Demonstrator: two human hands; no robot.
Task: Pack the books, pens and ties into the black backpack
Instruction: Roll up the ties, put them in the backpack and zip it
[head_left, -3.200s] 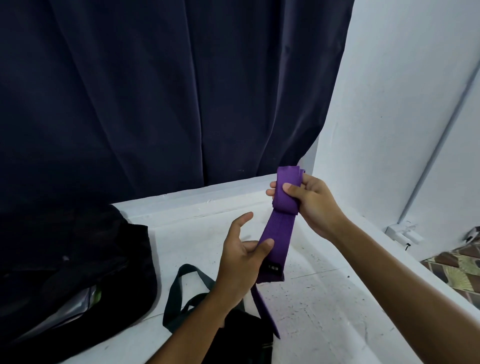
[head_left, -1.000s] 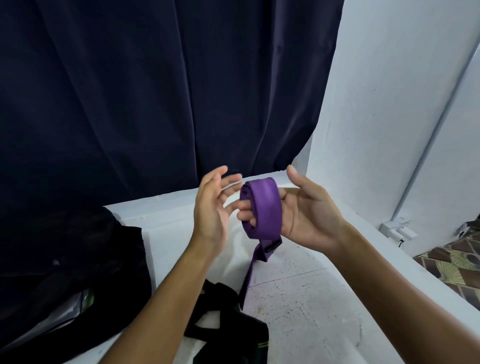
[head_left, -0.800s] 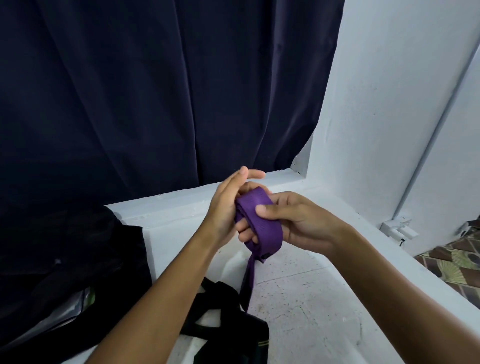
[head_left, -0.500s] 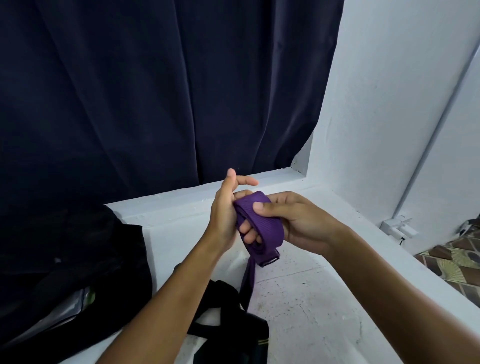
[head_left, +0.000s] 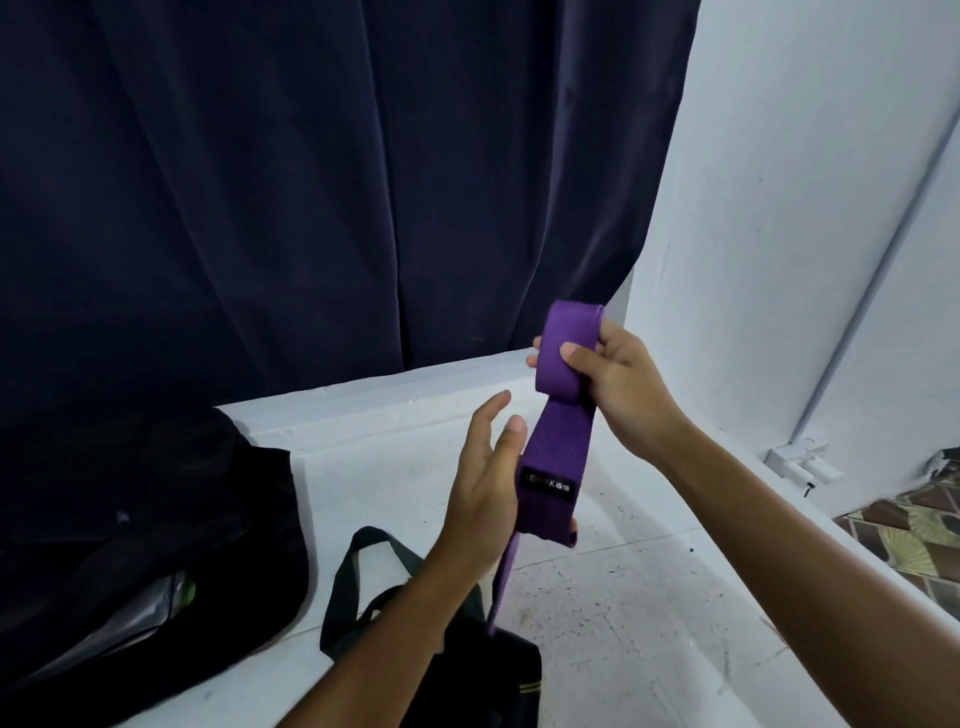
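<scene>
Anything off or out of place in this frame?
Nothing damaged or spilled. The purple tie is only partly rolled: the right hand grips the rolled end, the left hand supports the label end, and a narrow tail hangs loose toward the dark tie on the ledge. The black backpack lies open.

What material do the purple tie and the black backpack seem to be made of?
Purple tie: probably woven fabric with a matte finish; it folds softly in the right hand and carries a sewn black label. Black backpack: seemingly soft dark textile, slumping limply on the white surface; its weave is too dark to tell.
</scene>
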